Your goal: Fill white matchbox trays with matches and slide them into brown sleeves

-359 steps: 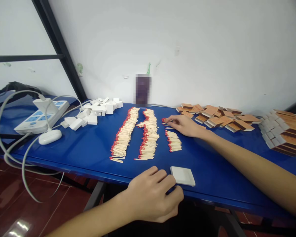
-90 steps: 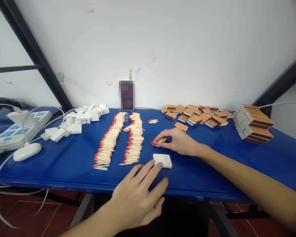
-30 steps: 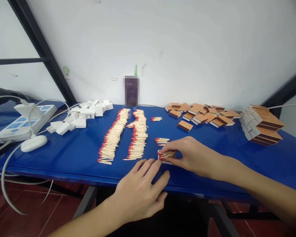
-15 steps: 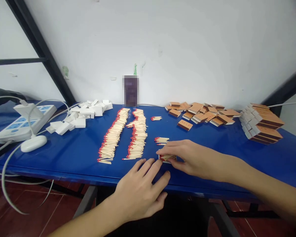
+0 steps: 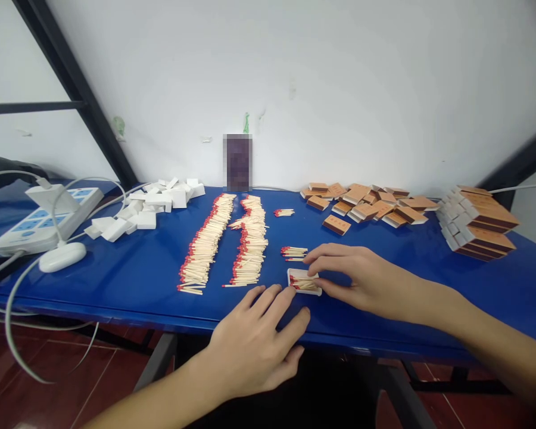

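A small white matchbox tray [image 5: 318, 291] lies near the table's front edge with red-tipped matches [image 5: 300, 283] in it. My left hand [image 5: 261, 342] rests at the table's front edge, its fingers spread and one fingertip at the tray's near side. Over the tray's right end is my right hand [image 5: 355, 277], thumb and fingers apart, fingertips close to the matches. A few loose matches [image 5: 295, 252] lie just behind the tray, and a smaller bunch [image 5: 284, 213] sits farther back. To the left run two long rows of matches, the outer row [image 5: 209, 241] and the inner row [image 5: 251, 244].
White empty trays [image 5: 158, 199] are heaped at the back left, near a power strip [image 5: 49, 220] with cables. Orange matchbox sleeves [image 5: 364, 202] are piled at the back right. Stacked matchboxes [image 5: 477, 223] stand at the far right. A blurred dark rectangle [image 5: 238, 162] is against the wall.
My right hand has shifted right and opened its fingers, uncovering more of the tray and its matches. My left hand has stayed nearly still.
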`<action>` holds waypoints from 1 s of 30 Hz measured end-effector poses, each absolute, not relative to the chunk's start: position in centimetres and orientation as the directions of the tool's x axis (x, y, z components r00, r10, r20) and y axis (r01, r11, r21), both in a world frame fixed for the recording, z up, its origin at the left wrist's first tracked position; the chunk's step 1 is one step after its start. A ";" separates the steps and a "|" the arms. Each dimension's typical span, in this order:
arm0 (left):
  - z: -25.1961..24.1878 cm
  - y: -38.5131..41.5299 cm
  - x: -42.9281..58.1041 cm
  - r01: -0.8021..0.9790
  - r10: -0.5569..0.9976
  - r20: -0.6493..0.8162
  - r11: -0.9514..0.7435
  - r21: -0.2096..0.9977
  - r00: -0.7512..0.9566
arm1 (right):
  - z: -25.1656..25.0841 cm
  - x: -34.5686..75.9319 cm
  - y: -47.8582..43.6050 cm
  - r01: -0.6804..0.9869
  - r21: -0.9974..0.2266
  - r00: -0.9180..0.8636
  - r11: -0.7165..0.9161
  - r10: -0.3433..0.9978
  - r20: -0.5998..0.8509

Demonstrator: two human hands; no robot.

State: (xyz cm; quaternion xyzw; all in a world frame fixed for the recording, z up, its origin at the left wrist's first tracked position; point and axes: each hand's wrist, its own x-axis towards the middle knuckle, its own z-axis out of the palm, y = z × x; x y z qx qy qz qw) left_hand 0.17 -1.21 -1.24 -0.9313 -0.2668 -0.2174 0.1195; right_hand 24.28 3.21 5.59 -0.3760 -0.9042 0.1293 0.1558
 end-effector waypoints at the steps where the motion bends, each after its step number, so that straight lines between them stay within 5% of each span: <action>1: -1.2 -1.2 0.2 0.548 0.444 0.468 -0.830 -0.106 0.764 | 5.5 24.4 3.2 0.646 -0.373 -0.662 0.666 0.732 0.161; 9: -1.2 -1.1 0.2 0.537 0.432 0.479 -0.837 -0.102 0.764 | 4.9 24.3 3.2 0.628 -0.498 -0.643 0.598 0.759 0.102; 30: -0.8 -1.2 0.1 0.501 0.407 0.518 -0.864 -0.049 0.753 | 4.7 24.5 2.8 0.727 -0.434 -0.568 0.532 0.821 0.055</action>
